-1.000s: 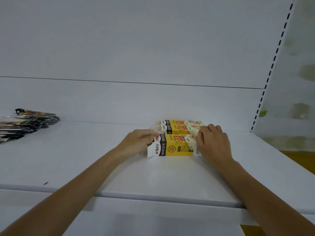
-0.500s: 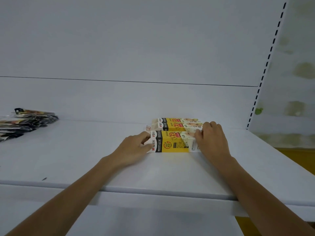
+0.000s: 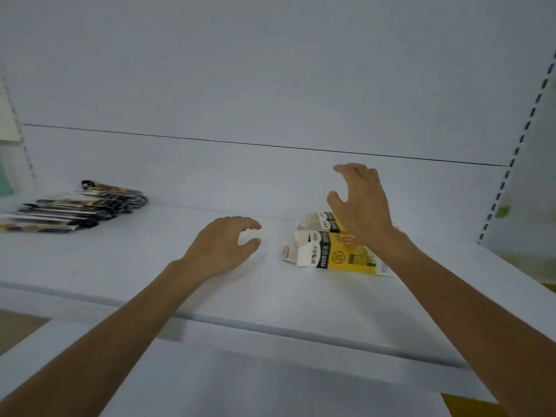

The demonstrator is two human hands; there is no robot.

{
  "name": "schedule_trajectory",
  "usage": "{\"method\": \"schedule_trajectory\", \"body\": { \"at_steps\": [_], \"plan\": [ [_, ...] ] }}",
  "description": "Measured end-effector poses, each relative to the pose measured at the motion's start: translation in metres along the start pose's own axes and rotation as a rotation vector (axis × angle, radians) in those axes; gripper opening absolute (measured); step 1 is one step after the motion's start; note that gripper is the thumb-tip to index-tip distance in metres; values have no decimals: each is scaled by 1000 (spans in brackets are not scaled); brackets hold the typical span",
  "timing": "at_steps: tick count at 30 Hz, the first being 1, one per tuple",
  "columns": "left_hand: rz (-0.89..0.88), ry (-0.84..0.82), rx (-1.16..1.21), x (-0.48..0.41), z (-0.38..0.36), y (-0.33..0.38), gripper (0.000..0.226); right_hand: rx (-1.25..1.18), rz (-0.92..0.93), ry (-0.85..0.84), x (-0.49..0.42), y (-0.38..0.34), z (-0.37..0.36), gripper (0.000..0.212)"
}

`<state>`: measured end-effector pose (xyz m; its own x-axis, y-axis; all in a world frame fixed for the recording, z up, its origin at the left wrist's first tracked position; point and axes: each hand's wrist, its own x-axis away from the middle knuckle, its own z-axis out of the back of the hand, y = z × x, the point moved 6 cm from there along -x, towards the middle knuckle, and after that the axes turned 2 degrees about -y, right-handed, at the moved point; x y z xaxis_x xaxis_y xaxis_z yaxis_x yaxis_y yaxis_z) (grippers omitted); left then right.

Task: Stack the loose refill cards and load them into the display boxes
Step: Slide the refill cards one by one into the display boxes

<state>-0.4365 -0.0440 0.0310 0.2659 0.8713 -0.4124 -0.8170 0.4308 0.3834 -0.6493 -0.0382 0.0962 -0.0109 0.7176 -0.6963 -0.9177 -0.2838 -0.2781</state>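
White shelf [image 3: 126,266] with white back panel [image 3: 270,70], perforated upright [image 3: 511,164] at right. Right hand [image 3: 359,203] raised above display boxes, fingers spread and curled, holding nothing. Left hand [image 3: 222,246] low over shelf, left of boxes, loosely open, thumb and fingers apart, empty. Loose refill cards [image 3: 72,207] piled untidily at far left of shelf, well apart from hands. Yellow display boxes [image 3: 337,254] on shelf right of centre, lying flat one behind another, white end flaps open toward left.
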Motion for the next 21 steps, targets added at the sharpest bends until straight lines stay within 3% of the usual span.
{"method": "schedule_trajectory", "body": {
  "at_steps": [7, 12, 17, 21],
  "plan": [
    [212, 96, -76, 52, 75, -117, 29, -255, 289, 7, -29, -162, -66, 50],
    [334, 195, -124, 88, 129, -213, 27, -337, 447, -85, -32, -268, -128, 53],
    [335, 232, -139, 95, 183, -317, 25, -414, 438, -147, -56, -349, -193, 55],
    [346, 128, -139, 82, 210, -400, 26, -300, 396, -405, -60, -395, -275, 43]
  ]
}}
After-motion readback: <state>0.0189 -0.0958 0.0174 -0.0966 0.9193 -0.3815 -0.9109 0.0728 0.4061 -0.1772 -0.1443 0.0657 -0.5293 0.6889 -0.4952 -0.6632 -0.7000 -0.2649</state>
